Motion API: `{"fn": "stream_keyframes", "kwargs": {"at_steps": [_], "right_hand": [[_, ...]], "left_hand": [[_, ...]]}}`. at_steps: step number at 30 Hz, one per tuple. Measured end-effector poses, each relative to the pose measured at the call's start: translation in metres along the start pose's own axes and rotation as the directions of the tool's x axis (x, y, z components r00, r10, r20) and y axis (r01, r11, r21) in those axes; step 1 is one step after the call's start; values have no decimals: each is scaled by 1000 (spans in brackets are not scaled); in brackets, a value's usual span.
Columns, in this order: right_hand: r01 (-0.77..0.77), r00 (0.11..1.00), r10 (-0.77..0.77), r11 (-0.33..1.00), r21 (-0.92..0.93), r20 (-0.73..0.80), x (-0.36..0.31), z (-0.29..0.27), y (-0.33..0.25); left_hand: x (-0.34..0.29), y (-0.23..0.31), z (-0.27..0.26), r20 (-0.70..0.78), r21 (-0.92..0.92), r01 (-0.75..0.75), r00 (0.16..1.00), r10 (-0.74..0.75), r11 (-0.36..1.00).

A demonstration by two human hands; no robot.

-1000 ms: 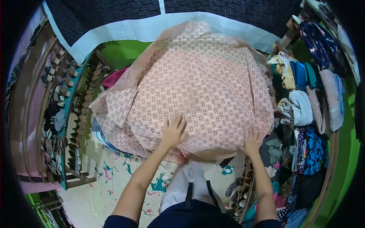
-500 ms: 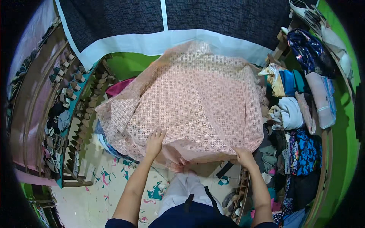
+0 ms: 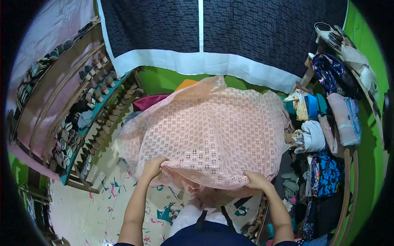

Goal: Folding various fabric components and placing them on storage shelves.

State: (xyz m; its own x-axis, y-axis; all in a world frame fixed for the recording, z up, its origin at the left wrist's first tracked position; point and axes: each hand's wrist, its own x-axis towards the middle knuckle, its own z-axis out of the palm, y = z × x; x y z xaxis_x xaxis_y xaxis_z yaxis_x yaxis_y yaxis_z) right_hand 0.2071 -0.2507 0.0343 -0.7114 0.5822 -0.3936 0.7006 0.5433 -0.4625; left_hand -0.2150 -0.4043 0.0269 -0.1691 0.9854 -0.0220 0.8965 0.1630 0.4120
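A wide sheet of pale pink lace fabric [image 3: 209, 131] spreads out in front of me and hides most of what lies under it. My left hand [image 3: 154, 167] is closed on its near left edge. At the near right edge my right hand [image 3: 255, 180] pinches the same fabric, thumb and fingers together. Between the hands the near edge sags in folds over my lap. Part of the fabric's far edge is lifted and see-through, with an orange piece [image 3: 186, 84] showing behind it.
To the left stands a wooden rack [image 3: 88, 131] with rows of shoe-like forms. Folded clothes and rolled cloth [image 3: 314, 135] are stacked at the right. A dark curtain [image 3: 246, 33] with a white border hangs at the back. Fabric scraps [image 3: 166, 213] litter the tiled floor.
My left hand has gone from lying flat on the fabric to gripping its edge. The fabric's far edge has dropped nearer, uncovering more of the green wall. The view has tilted upward.
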Motion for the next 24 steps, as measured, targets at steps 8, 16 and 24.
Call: {"fn": "stream_keyframes", "kwargs": {"at_steps": [8,16,24], "right_hand": [[-24,702,-46,996,-88,-711,-43,45,17],[-461,145,127,886,47,-981,-51,142,0],[-224,438,156,973,61,-885,-145,112,-108]], "left_hand": [[-54,0,-22,-39,118,-170,984,176,978],[-116,-1,-49,-169,146,-303,930,326,942],[-182,-33,-80,-480,-148,-254,863,155,956]]}}
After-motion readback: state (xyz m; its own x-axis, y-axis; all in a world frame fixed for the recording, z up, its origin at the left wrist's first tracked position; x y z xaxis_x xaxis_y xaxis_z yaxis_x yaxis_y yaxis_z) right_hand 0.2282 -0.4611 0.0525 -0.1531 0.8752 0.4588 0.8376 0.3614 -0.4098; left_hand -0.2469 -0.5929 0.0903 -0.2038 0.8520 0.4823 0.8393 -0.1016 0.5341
